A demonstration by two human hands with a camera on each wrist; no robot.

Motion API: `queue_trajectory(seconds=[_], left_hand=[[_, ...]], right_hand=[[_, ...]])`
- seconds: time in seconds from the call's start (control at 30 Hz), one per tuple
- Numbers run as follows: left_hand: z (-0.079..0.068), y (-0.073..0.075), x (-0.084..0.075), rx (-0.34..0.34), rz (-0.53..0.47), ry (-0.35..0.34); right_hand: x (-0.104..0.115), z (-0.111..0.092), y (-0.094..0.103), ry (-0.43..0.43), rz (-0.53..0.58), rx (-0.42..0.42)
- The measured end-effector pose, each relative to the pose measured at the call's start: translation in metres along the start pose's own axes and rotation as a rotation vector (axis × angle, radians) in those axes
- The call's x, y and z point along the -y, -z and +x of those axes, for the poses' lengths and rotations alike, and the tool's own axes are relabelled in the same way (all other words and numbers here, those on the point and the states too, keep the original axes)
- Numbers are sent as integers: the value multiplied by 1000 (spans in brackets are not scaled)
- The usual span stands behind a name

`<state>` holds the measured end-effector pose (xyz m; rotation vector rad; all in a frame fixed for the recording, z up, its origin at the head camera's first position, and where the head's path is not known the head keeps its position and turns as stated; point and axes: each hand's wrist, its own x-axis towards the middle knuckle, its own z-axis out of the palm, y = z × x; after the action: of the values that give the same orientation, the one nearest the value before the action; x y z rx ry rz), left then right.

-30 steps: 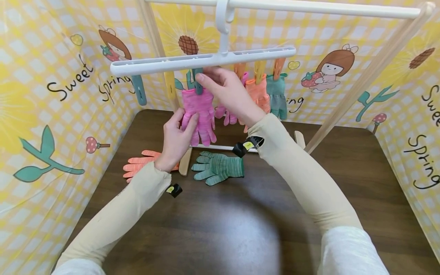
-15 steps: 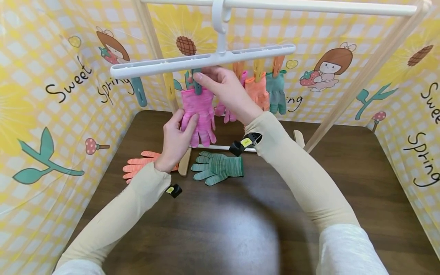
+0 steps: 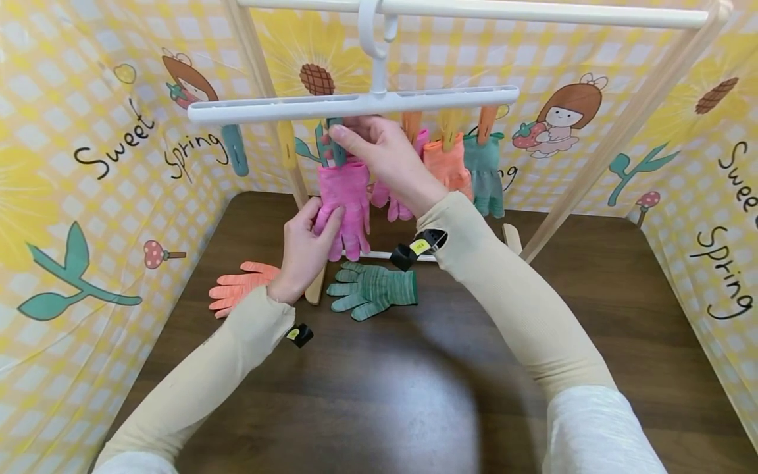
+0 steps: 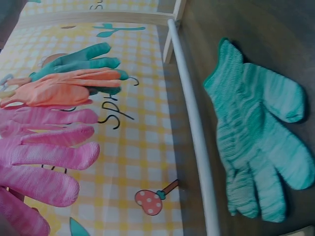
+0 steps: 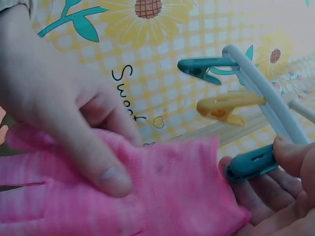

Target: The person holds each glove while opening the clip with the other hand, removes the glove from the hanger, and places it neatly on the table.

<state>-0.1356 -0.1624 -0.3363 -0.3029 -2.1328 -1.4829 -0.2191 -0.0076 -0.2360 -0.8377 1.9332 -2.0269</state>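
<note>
The left hand (image 3: pixel 303 247) pinches the pink knit glove (image 3: pixel 354 205) at its nine o'clock edge, apparently steadying it below the teal clothespin (image 5: pixel 252 163). At twelve o'clock, the right hand (image 3: pixel 387 155) clamps that clothespin between thumb and fingers, seemingly to spread it.

"Sweet" and "Spring" are repeating across the yellow checked cloth (image 3: pixel 35 197).
In the head view, "Sweet" (image 3: pixel 115 148) and "Spring" (image 3: pixel 195 155) are showing at left, a partly hidden "ng" (image 3: pixel 509 174) is peeking out behind the hanging gloves (image 3: pixel 482 178), and a cut-off "Swee" (image 3: pixel 739 172) is running above another "Spring" (image 3: pixel 731 276) at right; yellow labels (image 3: pixel 420 247) on the black wrist devices (image 3: pixel 405 257) are staying too small to read.
</note>
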Motion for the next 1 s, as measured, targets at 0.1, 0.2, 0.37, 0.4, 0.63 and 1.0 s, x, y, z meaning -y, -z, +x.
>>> queue_trajectory(seconds=[0.1,0.2,0.37,0.4,0.63,1.0], left_hand=[[-5,-3,13,23,15,2],[-11,-6,31,45,39,9],[-18,-9,42,77,63,-14],[-19,-10,44,82,62,-21],[-25,-11,30,80,65,-38],[-31,-10,39,108,82,-30]], right_hand=[[1,-1,0,1,-18,-4],[1,-3,0,0,-24,-4],[0,-5,2,-3,-13,-8],[-1,-6,2,-2,-9,-8],[-3,-6,0,2,21,8],[-6,-11,4,-20,31,12]])
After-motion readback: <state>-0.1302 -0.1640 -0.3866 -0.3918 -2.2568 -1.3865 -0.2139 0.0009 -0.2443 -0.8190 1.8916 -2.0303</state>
